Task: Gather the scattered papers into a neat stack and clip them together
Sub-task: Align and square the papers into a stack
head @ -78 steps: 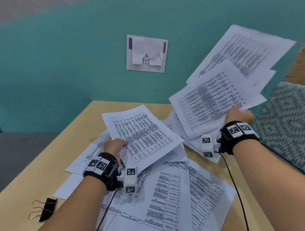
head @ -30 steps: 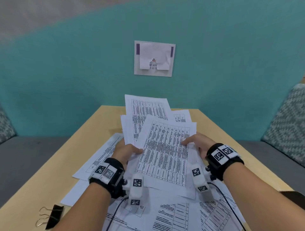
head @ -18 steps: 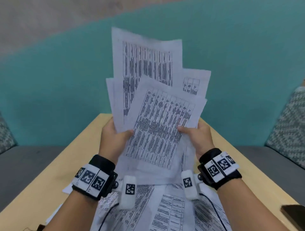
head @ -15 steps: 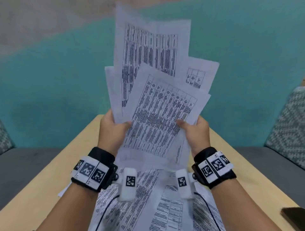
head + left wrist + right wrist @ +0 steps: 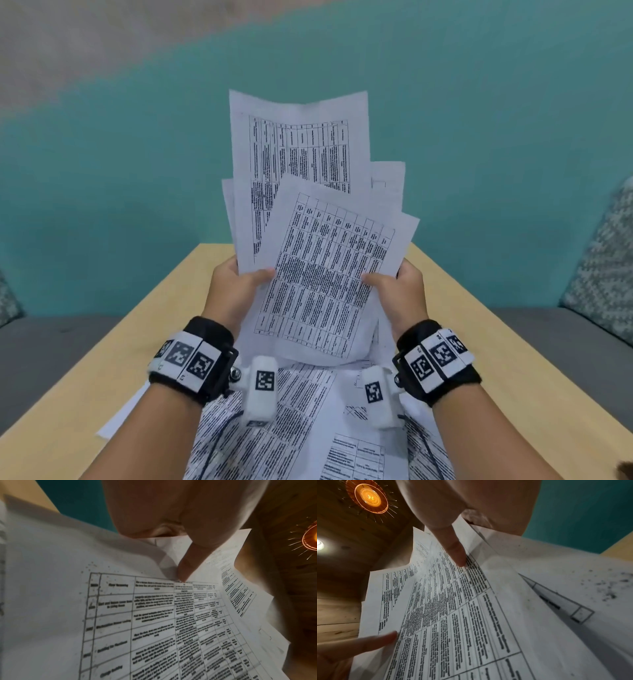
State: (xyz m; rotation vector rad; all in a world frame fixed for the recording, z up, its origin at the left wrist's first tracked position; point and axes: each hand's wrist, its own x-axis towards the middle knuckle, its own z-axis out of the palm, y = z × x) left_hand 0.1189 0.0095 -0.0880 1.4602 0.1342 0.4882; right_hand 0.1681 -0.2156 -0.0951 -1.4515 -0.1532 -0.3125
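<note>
Both hands hold an uneven bundle of printed papers [image 5: 318, 253] upright above the table, sheets fanned and offset. My left hand [image 5: 236, 291] grips its left edge, thumb on the front sheet. My right hand [image 5: 397, 291] grips the right edge the same way. The left wrist view shows the left thumb [image 5: 188, 565] pressing the top sheet of the bundle [image 5: 154, 615]. In the right wrist view the right thumb [image 5: 455, 550] lies on the printed table of the bundle [image 5: 453, 608]. More loose papers [image 5: 301, 428] lie on the table under my wrists. No clip is in view.
The light wooden table [image 5: 479, 342] runs to a teal wall [image 5: 137, 171]. Grey seating [image 5: 565, 342] flanks it, with a patterned cushion [image 5: 603, 267] at right. A dark object [image 5: 625, 471] peeks in at the bottom right corner.
The bundle went from lying flat on the table to being lifted upright in both hands. In the last half second it has dropped slightly and the sheets have slid closer together.
</note>
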